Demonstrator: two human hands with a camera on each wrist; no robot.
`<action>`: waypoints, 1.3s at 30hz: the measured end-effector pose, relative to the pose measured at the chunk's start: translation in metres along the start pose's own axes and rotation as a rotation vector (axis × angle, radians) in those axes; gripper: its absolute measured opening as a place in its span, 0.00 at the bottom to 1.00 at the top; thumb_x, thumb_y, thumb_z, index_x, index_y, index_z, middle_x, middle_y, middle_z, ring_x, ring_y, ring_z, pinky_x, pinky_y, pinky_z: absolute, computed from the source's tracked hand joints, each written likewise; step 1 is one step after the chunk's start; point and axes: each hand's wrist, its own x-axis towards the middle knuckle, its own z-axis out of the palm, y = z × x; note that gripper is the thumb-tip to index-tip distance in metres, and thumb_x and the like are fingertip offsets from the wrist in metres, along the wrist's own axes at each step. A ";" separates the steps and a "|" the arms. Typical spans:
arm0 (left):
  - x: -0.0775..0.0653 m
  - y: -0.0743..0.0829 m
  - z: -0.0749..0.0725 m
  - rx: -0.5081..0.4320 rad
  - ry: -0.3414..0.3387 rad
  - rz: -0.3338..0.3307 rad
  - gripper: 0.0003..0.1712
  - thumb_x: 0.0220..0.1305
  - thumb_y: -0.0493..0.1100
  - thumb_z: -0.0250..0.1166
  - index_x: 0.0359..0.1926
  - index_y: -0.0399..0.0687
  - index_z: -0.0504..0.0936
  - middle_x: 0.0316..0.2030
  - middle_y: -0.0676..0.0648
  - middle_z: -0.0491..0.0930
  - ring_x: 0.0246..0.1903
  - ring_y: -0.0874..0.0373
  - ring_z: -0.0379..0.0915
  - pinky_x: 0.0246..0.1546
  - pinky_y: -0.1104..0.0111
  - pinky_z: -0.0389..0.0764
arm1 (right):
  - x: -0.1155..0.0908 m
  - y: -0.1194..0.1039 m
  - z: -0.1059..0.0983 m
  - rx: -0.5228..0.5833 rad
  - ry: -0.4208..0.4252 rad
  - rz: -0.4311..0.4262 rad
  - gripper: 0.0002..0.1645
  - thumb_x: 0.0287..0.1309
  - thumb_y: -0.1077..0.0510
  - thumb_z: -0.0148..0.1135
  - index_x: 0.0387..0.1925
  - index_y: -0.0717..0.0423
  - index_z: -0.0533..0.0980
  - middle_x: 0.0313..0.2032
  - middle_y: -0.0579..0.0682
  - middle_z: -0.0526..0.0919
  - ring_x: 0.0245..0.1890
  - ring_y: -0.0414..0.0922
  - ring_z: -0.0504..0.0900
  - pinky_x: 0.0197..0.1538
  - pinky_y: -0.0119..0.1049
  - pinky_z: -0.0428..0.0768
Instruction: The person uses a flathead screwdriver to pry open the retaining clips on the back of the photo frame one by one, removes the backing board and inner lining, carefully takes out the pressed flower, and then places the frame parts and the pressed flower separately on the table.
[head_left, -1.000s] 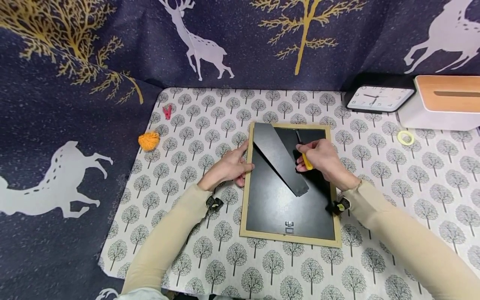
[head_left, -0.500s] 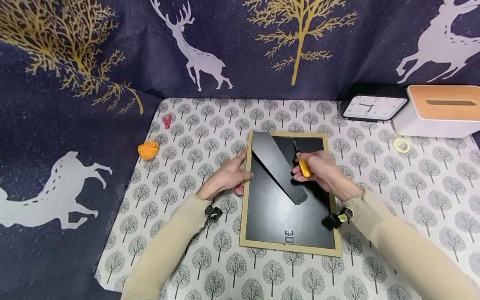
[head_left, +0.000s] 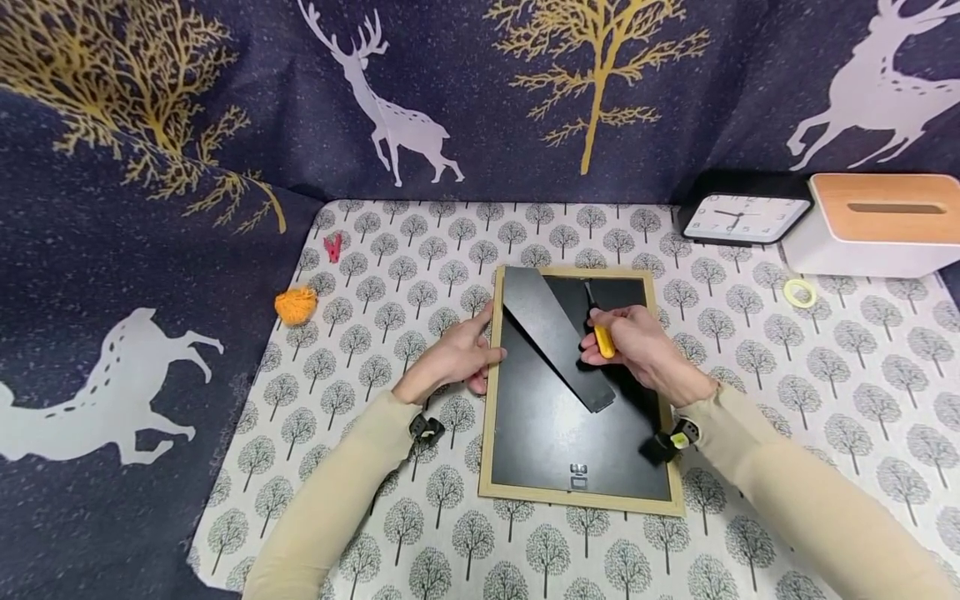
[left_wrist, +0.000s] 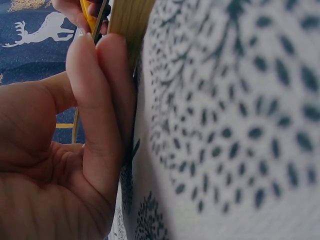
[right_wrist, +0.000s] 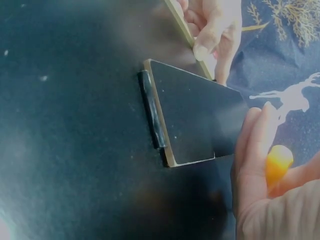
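The left hand (head_left: pixel 453 354) lay at the left edge of a rectangular, light-wood frame (head_left: pixel 585 500), its fingers fairly straight and pressed against the outer side. The right hand (head_left: pixel 637 342) pinched a yellow-handled tool with a thin dark shaft (head_left: pixel 604 342) over the frame's right half, the shaft pointing toward the top edge. A black, smooth backing board (head_left: pixel 547 442) filled the frame, a long, tapering black stand (head_left: pixel 558 337) slanting over it from the top left corner. A small metal hanger (head_left: pixel 578 477) sat near the bottom edge. On the tree-printed table (head_left: pixel 247 533), an orange yarn ball (head_left: pixel 296 306) lay by the left edge, a red clothespin (head_left: pixel 333 247) near the far left corner, and a black-rimmed clock (head_left: pixel 746 219) toward the far right.
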 end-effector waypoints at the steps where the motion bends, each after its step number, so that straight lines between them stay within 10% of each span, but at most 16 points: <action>1: 0.000 0.000 0.000 0.005 0.001 0.001 0.61 0.77 0.41 0.69 0.89 0.67 0.33 0.30 0.45 0.81 0.16 0.58 0.80 0.25 0.63 0.95 | 0.000 0.000 0.000 0.003 0.002 0.001 0.18 0.87 0.57 0.45 0.57 0.72 0.67 0.24 0.49 0.85 0.21 0.39 0.89 0.33 0.29 0.95; 39: 0.006 -0.008 -0.004 0.062 -0.018 0.037 0.59 0.78 0.43 0.68 0.89 0.64 0.32 0.30 0.45 0.81 0.17 0.57 0.81 0.21 0.68 0.91 | 0.009 -0.005 0.000 0.005 0.036 -0.009 0.15 0.87 0.61 0.43 0.56 0.73 0.67 0.24 0.48 0.82 0.20 0.39 0.89 0.33 0.29 0.95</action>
